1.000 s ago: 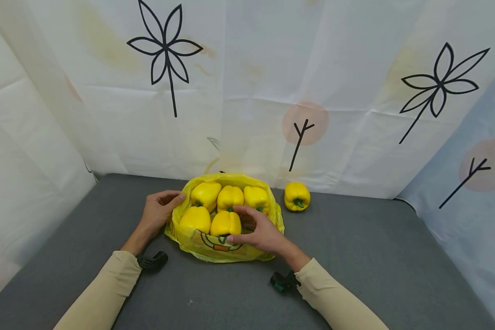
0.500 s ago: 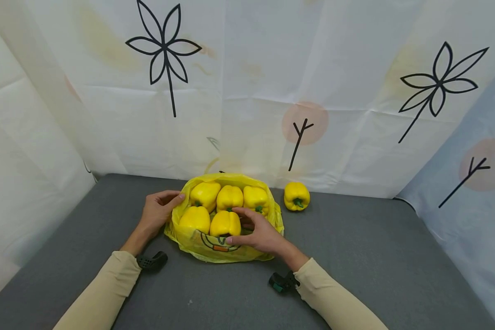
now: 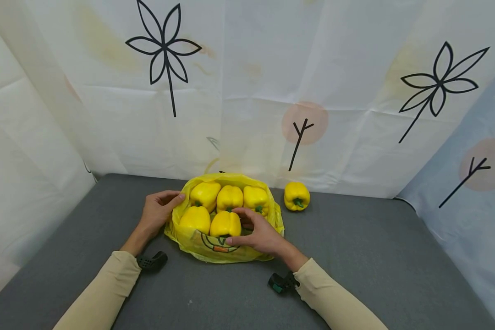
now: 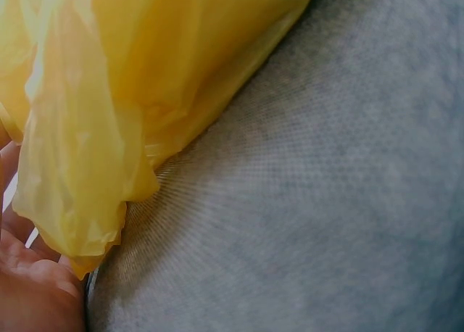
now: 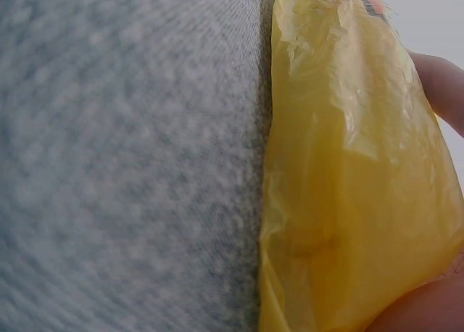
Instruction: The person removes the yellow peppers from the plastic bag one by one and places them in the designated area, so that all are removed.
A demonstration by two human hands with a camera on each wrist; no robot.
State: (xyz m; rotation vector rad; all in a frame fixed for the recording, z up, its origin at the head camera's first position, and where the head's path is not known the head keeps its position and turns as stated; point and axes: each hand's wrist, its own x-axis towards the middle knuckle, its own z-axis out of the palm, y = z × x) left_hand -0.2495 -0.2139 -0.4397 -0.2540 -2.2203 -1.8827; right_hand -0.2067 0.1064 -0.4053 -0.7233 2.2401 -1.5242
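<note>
A yellow plastic bag (image 3: 181, 240) stands open at the far side of the table, with several yellow bell peppers inside. My left hand (image 3: 158, 213) pinches the bag's left rim between thumb and fingers. In the left wrist view, bag film (image 4: 80, 151) hangs beside the palm (image 4: 40, 288). My right hand (image 3: 261, 231) reaches over the bag's front right and grips the front middle bell pepper (image 3: 225, 223), thumb near its stem end and fingers behind. Bag film (image 5: 355, 165) hides most of that hand in the right wrist view.
One more yellow bell pepper (image 3: 297, 196) lies on the grey table (image 3: 214, 298), right of the bag, close to the back edge. A white patterned cloth (image 3: 251, 91) hangs behind the table, with cloth at both sides too.
</note>
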